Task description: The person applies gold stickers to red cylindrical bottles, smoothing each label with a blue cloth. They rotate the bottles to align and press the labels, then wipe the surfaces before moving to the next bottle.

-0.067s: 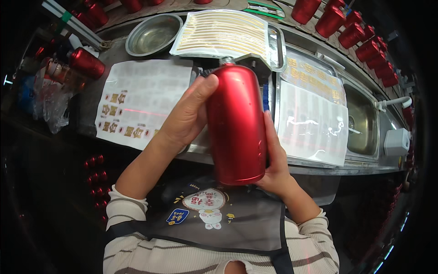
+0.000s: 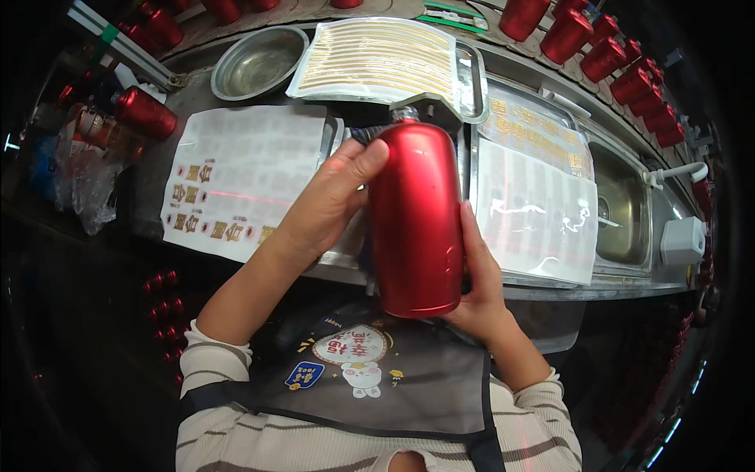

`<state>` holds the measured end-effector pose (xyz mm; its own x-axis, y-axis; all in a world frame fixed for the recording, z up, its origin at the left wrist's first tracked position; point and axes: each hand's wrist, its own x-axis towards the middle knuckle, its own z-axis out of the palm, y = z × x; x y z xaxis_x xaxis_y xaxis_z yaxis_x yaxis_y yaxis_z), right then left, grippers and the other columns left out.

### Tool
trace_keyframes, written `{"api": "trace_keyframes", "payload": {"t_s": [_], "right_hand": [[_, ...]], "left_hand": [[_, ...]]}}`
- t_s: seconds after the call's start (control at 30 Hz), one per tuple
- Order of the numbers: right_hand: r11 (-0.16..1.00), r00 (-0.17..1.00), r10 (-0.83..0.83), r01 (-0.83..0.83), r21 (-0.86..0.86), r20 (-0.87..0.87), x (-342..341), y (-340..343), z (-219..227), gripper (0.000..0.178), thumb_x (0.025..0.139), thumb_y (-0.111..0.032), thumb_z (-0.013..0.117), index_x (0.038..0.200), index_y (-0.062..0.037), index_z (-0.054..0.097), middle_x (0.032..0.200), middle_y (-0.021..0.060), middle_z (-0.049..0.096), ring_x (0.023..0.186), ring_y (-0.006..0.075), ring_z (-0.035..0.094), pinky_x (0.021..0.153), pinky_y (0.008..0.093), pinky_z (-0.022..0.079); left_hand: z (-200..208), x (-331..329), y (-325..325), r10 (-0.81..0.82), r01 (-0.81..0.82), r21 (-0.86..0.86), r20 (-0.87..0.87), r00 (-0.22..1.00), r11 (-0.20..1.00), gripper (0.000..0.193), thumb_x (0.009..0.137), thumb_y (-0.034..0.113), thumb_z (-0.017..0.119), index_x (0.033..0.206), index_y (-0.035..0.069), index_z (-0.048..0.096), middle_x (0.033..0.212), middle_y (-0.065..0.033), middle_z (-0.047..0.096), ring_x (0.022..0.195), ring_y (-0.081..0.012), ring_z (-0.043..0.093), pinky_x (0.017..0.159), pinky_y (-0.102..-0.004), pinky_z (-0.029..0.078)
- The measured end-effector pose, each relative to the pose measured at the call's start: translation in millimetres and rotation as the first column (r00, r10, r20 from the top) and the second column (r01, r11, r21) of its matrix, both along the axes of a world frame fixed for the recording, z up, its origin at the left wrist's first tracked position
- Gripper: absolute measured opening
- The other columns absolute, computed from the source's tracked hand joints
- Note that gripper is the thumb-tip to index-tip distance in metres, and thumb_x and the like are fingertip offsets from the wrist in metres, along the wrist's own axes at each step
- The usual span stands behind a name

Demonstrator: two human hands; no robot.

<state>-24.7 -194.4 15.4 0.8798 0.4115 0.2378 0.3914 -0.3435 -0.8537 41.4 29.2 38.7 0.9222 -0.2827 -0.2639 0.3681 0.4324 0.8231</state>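
Note:
A shiny red metallic bottle with a bare threaded neck is held nearly upright before my apron, between both hands. My left hand grips its upper left side, the thumb lying near the shoulder and the other fingers partly hidden behind. Around the lower right side curls my right hand, one finger stretched up along the edge; its other fingertips are hidden by the bottle. Left of it lies a white decal sheet with gold-and-red pieces along its lower left. Another decal sheet, glossy and wet-looking, lies to the right.
Behind the bottle stands a dark metal bracket. A metal bowl and a gold-striped sheet sit at the back. Red bottles line the far conveyor. On the right are a sink, faucet and white jug.
The bottle and both hands have shifted slightly to the right, and the bottle stands a little straighter. Both hands keep their hold.

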Motion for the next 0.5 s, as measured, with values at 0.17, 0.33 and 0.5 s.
{"api": "trace_keyframes", "payload": {"t_s": [0.17,0.33,0.5], "right_hand": [[0.951,0.973,-0.138,0.181,-0.249,0.183,-14.1,-5.7,16.6,0.087,0.064,-0.019,0.087,0.145,-0.0268,0.054,0.095,0.0174,0.058,0.067,0.028,0.064,0.059,0.0353,0.054],[0.922,0.985,-0.117,0.155,-0.354,0.126,6.3,1.1,24.1,0.086,0.065,-0.017,0.085,0.144,-0.0304,0.054,0.095,0.0177,0.055,0.065,0.0286,0.062,0.059,0.0375,0.054],[0.953,0.983,-0.11,0.145,-0.266,0.145,16.7,0.6,-3.4,0.097,0.063,-0.016,0.086,0.15,-0.0302,0.046,0.096,0.0198,0.052,0.069,0.0329,0.062,0.059,0.0407,0.054]], "left_hand": [[6.1,5.3,-33.3,-0.121,0.123,0.298,-0.025,0.992,0.947,0.076,0.078,0.043,0.086,0.122,-0.001,0.043,0.115,-0.014,0.061,0.105,-0.0189,0.063,0.091,-0.0328,0.052],[-9.8,25.9,-35.1,-0.023,0.033,0.167,-0.059,0.998,0.985,0.068,0.077,0.027,0.086,0.122,0.0,0.044,0.112,-0.0119,0.062,0.1,-0.0186,0.064,0.089,-0.0336,0.054],[-32.4,50.7,-21.6,-0.143,0.137,0.123,0.039,0.989,0.983,0.057,0.08,0.029,0.081,0.12,0.002,0.051,0.114,-0.0108,0.063,0.102,-0.0175,0.064,0.093,-0.0333,0.052]]}}
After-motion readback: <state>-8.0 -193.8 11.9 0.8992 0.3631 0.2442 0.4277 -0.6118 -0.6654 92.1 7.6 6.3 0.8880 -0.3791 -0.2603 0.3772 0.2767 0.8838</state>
